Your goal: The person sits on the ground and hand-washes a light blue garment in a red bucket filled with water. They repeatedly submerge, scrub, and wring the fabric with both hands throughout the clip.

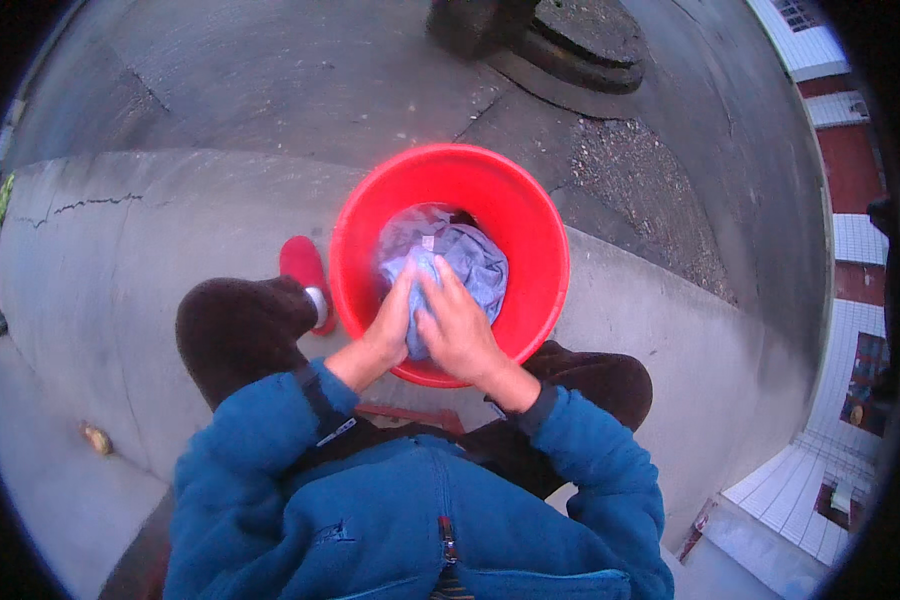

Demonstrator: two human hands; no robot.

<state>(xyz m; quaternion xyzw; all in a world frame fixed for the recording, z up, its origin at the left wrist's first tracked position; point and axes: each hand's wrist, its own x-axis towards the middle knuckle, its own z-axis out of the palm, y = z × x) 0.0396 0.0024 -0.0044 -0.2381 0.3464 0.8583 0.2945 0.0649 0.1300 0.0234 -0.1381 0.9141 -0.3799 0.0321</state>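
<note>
A red plastic bucket [525, 187] stands between my knees. In it lies wet-looking grey-blue cloth [474, 259] with a small white tag, partly in water. My left hand [391, 319] and my right hand [454, 322] are over the near part of the bucket, close together, with a bunched part of the light blue cloth pressed between them. The fingers point away from me, and the palms face each other. Something dark shows beside the cloth at the far side; what it is I cannot tell.
A red shoe [300, 259] is left of the bucket, on a concrete ledge [217, 187]. Beyond lies lower, damp-looking paving with a gravelly patch [645, 195] and a round concrete structure [589, 45]. A small brownish object [96, 438] lies at the left. Tiled walls rise on the right.
</note>
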